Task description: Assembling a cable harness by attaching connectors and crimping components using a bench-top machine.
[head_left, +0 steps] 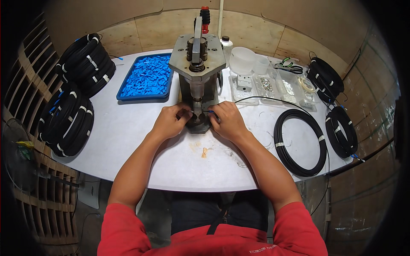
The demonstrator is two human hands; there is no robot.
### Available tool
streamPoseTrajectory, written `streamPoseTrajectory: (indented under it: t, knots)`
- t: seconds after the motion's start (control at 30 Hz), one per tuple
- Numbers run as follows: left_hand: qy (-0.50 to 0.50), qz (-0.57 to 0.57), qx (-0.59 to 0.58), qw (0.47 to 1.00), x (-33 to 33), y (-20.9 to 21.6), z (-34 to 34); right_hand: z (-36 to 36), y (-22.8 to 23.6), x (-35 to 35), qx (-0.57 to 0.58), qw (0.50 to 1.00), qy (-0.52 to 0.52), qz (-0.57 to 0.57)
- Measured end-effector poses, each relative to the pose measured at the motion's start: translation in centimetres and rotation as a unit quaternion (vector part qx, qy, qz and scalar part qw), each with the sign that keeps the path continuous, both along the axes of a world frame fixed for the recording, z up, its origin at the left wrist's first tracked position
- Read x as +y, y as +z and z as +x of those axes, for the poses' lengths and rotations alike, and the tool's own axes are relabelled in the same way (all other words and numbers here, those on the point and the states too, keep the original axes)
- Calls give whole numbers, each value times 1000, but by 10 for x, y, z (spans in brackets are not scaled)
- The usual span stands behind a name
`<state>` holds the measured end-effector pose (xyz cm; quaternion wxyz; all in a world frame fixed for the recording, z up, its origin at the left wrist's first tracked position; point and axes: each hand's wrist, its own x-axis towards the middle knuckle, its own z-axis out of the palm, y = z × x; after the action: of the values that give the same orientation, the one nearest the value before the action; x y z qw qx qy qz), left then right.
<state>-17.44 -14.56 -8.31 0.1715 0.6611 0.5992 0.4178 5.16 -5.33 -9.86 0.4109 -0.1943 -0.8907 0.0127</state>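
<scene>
A grey metal bench press with a lever on top stands in the middle of the table. My right hand is closed at the right side of its lower jaws, pinching a black cable near its end, where a small blue piece shows. The cable arcs rightward toward a black coil lying flat. My left hand is at the left side of the jaws, fingers bent and pinched together. Whatever lies between those fingertips is too small to make out.
A blue tray of small blue pieces sits left of the press. Bundled black cable coils are stacked far left, with more coils at far right. Clear boxes of small parts, a white tub and pliers stand behind right.
</scene>
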Motion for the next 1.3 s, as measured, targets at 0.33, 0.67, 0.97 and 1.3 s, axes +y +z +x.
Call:
streamPoseTrajectory:
  t: [0.33,0.67,0.97,1.3]
  knots:
    - [8,-31,-2,999,0,3,1,0,-3,2,-1,1000,11,-4]
    - [6,-13,6,1000,-2,6,3,1,0,0,-9,1000,-2,-11]
    - [0,1,0,1000,-1,3,1,-2,0,-2,-11,1000,-4,-10]
    - [3,-9,7,1000,0,2,0,-3,-1,0,3,1000,9,1]
